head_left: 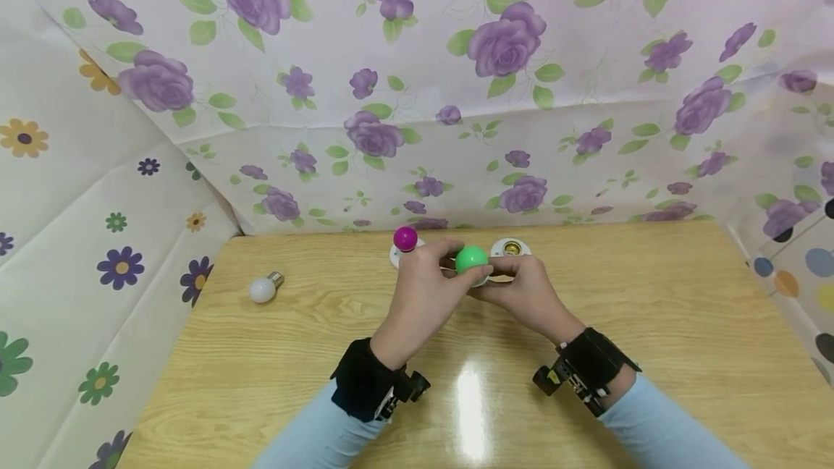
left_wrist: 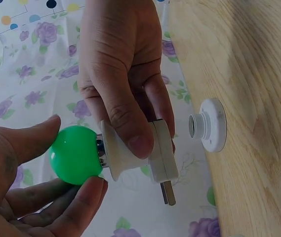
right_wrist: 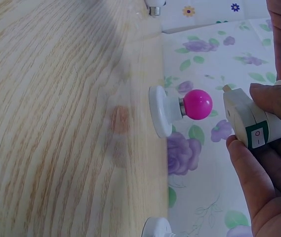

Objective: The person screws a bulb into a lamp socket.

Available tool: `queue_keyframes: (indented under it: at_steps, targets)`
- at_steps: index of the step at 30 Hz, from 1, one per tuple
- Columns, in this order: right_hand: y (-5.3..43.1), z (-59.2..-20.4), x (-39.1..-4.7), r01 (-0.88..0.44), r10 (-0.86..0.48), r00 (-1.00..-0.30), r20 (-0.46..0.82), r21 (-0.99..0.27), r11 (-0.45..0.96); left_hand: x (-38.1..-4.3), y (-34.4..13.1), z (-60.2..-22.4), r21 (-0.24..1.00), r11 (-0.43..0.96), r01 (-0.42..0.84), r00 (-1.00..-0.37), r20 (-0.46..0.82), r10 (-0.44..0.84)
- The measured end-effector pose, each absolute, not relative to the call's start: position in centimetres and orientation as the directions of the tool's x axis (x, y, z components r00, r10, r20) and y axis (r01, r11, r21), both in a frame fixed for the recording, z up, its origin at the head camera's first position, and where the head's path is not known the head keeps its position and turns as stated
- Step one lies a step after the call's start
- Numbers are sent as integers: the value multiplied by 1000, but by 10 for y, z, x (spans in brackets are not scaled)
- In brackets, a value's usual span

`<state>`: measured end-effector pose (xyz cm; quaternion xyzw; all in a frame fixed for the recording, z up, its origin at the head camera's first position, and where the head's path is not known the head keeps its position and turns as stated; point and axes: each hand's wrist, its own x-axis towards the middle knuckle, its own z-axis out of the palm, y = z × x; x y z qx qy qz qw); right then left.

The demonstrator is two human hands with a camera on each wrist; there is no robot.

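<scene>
My left hand (head_left: pixel 420 284) grips a green bulb (left_wrist: pixel 75 154) by its round globe, thumb on one side and fingers on the other. A white plug-in lamp socket (left_wrist: pixel 162 150) is pinched by my right hand (head_left: pixel 531 295), around its body. The bulb's metal base meets the socket's open mouth, with some metal showing between them in the left wrist view. Flat metal prongs stick out of the socket's back, and a switch with a green surround (right_wrist: pixel 257 135) shows on its side. Both hands are held together over the rear of the table.
Behind my left hand, a magenta bulb (right_wrist: pixel 198 104) stands in a white round base (right_wrist: pixel 159 111). Another round base (head_left: pixel 511 247) with a bare socket is behind my right hand. A white bulb (head_left: pixel 263 289) lies at the table's left. Floral sheeting (head_left: pixel 313 114) rises along the back edge.
</scene>
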<state>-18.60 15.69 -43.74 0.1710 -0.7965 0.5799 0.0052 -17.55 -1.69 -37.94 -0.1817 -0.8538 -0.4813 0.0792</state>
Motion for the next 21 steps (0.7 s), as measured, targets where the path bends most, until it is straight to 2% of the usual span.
queue_keyframes:
  at_steps: [9, 21]
  targets:
    - [153, -417, -177, -293, -296, -930, 218, -926, 238, -176, -18, -380, 796, 454, 400, -914, 316, 253]
    - [160, -450, -191, -286, -325, -923, 206, -932, 222, -176, -23, -380, 796, 423, 434, -892, 312, 328]
